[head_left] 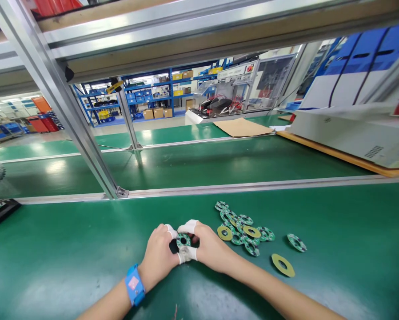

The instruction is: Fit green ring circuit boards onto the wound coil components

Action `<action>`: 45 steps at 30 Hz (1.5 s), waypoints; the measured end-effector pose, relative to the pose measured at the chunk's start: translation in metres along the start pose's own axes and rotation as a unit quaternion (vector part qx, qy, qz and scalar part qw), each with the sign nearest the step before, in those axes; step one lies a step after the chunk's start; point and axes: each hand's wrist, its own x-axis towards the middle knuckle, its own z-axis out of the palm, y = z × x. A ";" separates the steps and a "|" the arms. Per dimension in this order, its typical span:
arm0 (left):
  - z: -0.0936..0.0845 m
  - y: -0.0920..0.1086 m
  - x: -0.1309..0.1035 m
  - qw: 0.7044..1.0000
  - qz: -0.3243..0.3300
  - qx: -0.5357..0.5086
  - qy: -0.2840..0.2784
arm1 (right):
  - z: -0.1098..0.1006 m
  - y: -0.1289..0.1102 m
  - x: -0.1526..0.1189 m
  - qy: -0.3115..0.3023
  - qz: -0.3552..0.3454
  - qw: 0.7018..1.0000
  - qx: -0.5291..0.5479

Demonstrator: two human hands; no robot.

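- Blue wrist strap (134, 285), worn on the left wrist; any marking on its pale patch is too small to read.
- Left hand (160, 250), white coverings on thumb and one finger; these curve towards each other around a black piece (173, 246), partly hidden.
- Right hand (209, 247), likewise covered at the tips; thumb and finger pinch the near and far edges of the held ring-shaped circuit board (183, 240). Its other fingers are curled, mostly hidden.
- Held board: green, open-centred, tilted up between both hands, just beside the black piece.
- Yellow-faced ring (283, 265), lying alone on the green work surface (96, 249), right of the hands.
- Single green ring board (297, 242), just beyond it.
- Loose pile of ring boards (252, 247), overlapping, some yellow side up.
- Metal frame post (71, 111), slanting at left.
- Brown cardboard sheet (242, 127), beside a grey machine housing (349, 133).
- Blue shelving (171, 91) with boxes, farthest back; labels illegible.
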 end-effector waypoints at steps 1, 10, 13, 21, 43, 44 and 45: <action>0.001 0.000 0.000 1.000 0.002 0.000 -0.001 | 0.000 0.000 0.000 -0.002 0.000 1.000 0.015; 0.001 -0.001 0.000 1.000 0.005 -0.009 0.005 | 0.001 -0.001 -0.002 -0.006 0.007 1.000 0.024; 0.000 -0.001 -0.001 1.000 0.001 -0.014 -0.003 | 0.002 -0.002 -0.003 -0.001 0.009 1.000 0.002; 0.003 -0.003 -0.002 1.000 0.003 -0.027 0.001 | -0.001 -0.001 -0.003 -0.016 -0.004 0.999 -0.033; -0.034 0.001 -0.011 0.992 -0.029 -0.093 -0.085 | 0.003 0.001 -0.002 0.007 -0.024 1.000 0.005; -0.034 0.002 -0.012 0.991 -0.031 -0.100 -0.080 | 0.003 0.001 -0.002 0.008 -0.026 1.000 0.005; -0.033 0.004 -0.013 0.991 -0.033 -0.105 -0.075 | 0.004 0.001 -0.003 0.009 -0.026 1.000 0.004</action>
